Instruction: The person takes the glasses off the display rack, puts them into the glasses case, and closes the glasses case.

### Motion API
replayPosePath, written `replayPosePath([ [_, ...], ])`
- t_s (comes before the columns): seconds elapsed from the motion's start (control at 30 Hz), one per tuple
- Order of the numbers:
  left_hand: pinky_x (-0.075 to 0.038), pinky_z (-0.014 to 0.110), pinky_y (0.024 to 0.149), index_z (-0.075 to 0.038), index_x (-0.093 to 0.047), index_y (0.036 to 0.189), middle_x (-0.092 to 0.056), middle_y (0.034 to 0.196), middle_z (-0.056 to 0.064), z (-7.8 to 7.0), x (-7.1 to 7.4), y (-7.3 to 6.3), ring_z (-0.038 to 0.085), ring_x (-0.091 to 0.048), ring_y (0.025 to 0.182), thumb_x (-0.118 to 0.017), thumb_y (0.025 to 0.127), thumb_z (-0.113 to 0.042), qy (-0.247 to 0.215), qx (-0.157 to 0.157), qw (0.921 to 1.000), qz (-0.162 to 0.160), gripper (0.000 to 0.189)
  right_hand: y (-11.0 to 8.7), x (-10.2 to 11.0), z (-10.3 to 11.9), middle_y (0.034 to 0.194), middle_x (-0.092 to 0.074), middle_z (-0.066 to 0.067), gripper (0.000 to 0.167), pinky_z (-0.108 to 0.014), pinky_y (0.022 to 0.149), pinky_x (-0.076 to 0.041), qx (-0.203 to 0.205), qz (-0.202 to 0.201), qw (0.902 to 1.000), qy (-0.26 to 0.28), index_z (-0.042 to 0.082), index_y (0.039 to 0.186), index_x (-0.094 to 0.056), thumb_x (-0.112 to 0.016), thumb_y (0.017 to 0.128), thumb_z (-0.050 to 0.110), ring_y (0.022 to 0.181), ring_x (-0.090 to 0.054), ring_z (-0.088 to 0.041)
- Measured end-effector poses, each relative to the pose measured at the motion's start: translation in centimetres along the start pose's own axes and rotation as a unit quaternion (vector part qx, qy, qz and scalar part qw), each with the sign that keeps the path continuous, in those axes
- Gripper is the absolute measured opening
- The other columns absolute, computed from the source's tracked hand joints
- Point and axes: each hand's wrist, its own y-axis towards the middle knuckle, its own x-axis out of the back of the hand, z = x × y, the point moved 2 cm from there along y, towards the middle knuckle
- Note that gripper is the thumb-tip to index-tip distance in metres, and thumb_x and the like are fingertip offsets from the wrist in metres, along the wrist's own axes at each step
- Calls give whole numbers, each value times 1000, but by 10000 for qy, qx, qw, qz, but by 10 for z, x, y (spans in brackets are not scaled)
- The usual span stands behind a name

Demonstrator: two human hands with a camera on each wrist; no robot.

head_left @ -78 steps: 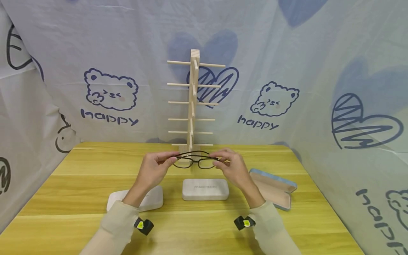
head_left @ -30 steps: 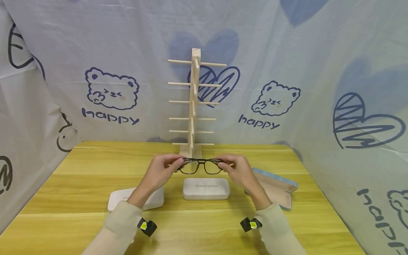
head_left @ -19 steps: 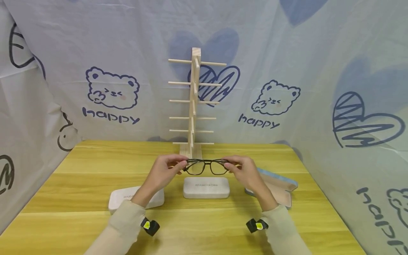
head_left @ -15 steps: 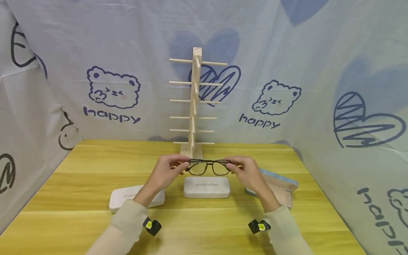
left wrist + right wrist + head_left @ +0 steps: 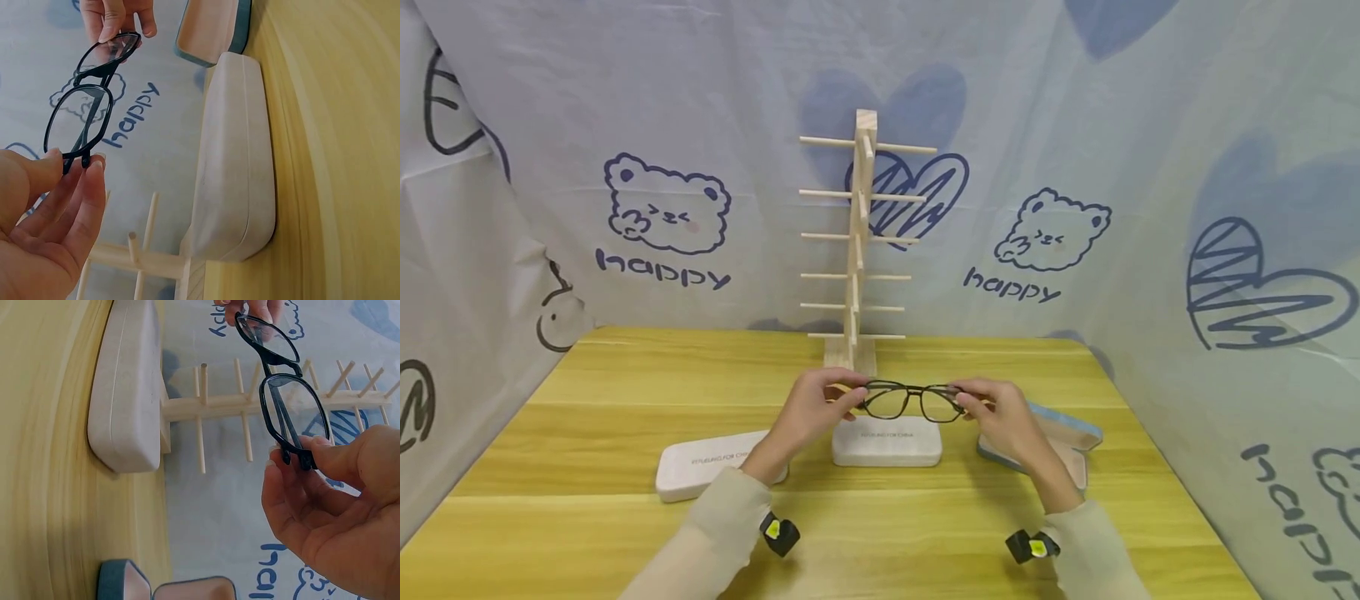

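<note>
Black-framed eyeglasses (image 5: 913,390) hang in the air between both hands, lenses toward the head camera and temples folded behind them. My left hand (image 5: 816,408) pinches the left end of the frame between thumb and fingers. At the other end, my right hand (image 5: 1003,417) pinches the hinge corner in the same way. Both wrist views show the thumb on the front and fingertips behind the glasses (image 5: 78,122). Below the glasses, a closed white glasses case (image 5: 886,450) with printed lettering lies on the table, its upper edge partly overlapped by the lenses.
A wooden display rack (image 5: 856,250) with several pegs stands at the back, no glasses on it. Another closed white case (image 5: 700,467) lies left, partly behind the left forearm. An open blue case (image 5: 1067,429) with pink lining sits right. Printed cloth (image 5: 760,108) walls the table.
The glasses and both hands have moved right and slightly nearer, from before the rack's base to over the middle case. The lenses have turned to face the head camera more. Both hands keep their grip.
</note>
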Motion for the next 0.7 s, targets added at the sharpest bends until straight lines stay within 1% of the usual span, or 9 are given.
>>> replayPosePath([
  [0.1, -65, 39, 70, 3, -75, 117, -71, 127, 22, -1, -8, 3, 32, -76, 88, -69, 97, -2, -75, 52, 10000, 11, 21, -4, 5, -4, 117, -74, -26, 26, -32, 74, -64, 21, -33, 10000, -91, -7, 124, -71, -60, 102, 1, 81, -71, -17],
  [0.17, -65, 41, 70, 4, -75, 116, -71, 126, 22, -1, -12, 5, 27, -76, 86, -70, 96, -1, -74, 35, 10000, 24, 21, -7, 7, -6, 117, -74, -26, 25, -31, 75, -64, -61, -38, 9999, -91, -7, 124, -71, -60, 102, 1, 83, -73, -20],
  [0.27, -65, 44, 70, 5, -75, 114, -72, 122, 23, 0, -20, 7, 25, -76, 84, -69, 96, 0, -79, -19, 9999, 85, 20, -12, 12, -10, 117, -74, -26, 26, -31, 76, -64, -185, -9, 9998, -35, -7, 124, -70, -59, 102, 1, 90, -75, -25],
  [0.33, -65, 44, 70, 6, -74, 114, -73, 119, 23, 0, -25, 8, 25, -76, 83, -69, 96, 0, -84, -93, 9998, 141, 20, -15, 15, -12, 118, -74, -26, 26, -31, 77, -64, -273, -17, 9996, 0, -7, 125, -70, -60, 102, 1, 93, -75, -29],
  [0.4, -65, 44, 71, 7, -74, 114, -74, 117, 24, 0, -30, 10, 29, -76, 83, -68, 97, 0, -87, -148, 9996, 209, 20, -18, 19, -15, 118, -74, -26, 26, -32, 77, -64, -312, -34, 9995, -1, -7, 125, -70, -60, 102, 1, 94, -75, -31],
  [0.47, -65, 44, 71, 7, -74, 114, -74, 115, 24, -1, -35, 11, 33, -75, 84, -68, 97, -1, -41, -203, 9994, 269, 20, -21, 22, -18, 117, -74, -26, 26, -31, 77, -64, -339, -52, 9994, -50, -7, 124, -70, -60, 102, 1, 93, -75, -30],
  [0.57, -65, 46, 72, 6, -74, 114, -75, 115, 23, -2, -41, 14, 37, -75, 84, -68, 97, -1, 42, -228, 9991, 352, 19, -26, 27, -21, 117, -74, -27, 26, -26, 76, -63, -340, -100, 9993, -119, -8, 124, -70, -61, 101, 0, 92, -76, -28],
  [0.7, -65, 46, 72, 3, -75, 114, -75, 113, 22, -5, -50, 18, 36, -75, 83, -68, 98, -1, 182, -280, 9982, 490, 18, -32, 33, -26, 117, -73, -30, 26, -25, 76, -63, -300, -166, 9993, -161, -11, 123, -69, -62, 100, -3, 92, -76, -26],
])
